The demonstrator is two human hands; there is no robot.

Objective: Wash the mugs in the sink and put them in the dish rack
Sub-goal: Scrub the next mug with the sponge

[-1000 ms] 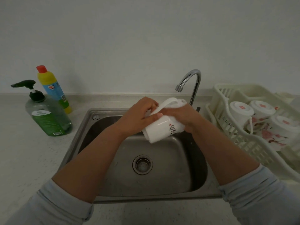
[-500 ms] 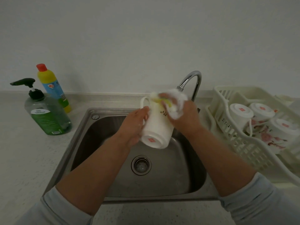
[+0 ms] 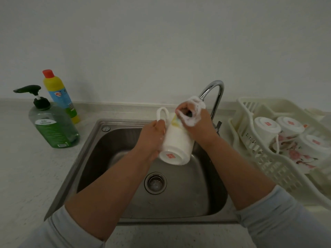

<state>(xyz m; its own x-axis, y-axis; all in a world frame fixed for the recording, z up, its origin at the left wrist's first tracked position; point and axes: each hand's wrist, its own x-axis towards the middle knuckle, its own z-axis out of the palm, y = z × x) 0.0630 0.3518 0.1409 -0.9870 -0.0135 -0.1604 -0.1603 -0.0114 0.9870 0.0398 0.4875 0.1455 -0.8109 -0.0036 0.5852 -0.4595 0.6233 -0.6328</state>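
Since a second ago the mug (image 3: pixel 176 142) has swung from lying on its side to pointing its base at the camera, and its handle (image 3: pixel 162 112) has gone from the top to the upper left; the right hand (image 3: pixel 195 126) has climbed to the mug's mouth. The mug is held in the air above the middle of the sink (image 3: pixel 197 185), tilted, with its base above the drain (image 3: pixel 155 183) and its mouth toward the back edge of the sink. The left hand (image 3: pixel 152 138) grips the mug's side just below the handle, fingers wrapped round the wall. The right hand's fingers are curled round a foamy sponge (image 3: pixel 175 121), pressing it against the rim, and suds cover the knuckles. The faucet (image 3: pixel 217 92) rises at the sink's back right corner, just behind the right hand. To the right of the sink stands a white dish rack (image 3: pixel 268 165) with three other mugs (image 3: pixel 266 126) lying in it, bases toward the camera. To the left of the sink, on the tabletop (image 3: pixel 26 167), stand a green pump bottle (image 3: pixel 53 129) and, behind it, a yellow bottle (image 3: pixel 57 92) with a red cap.
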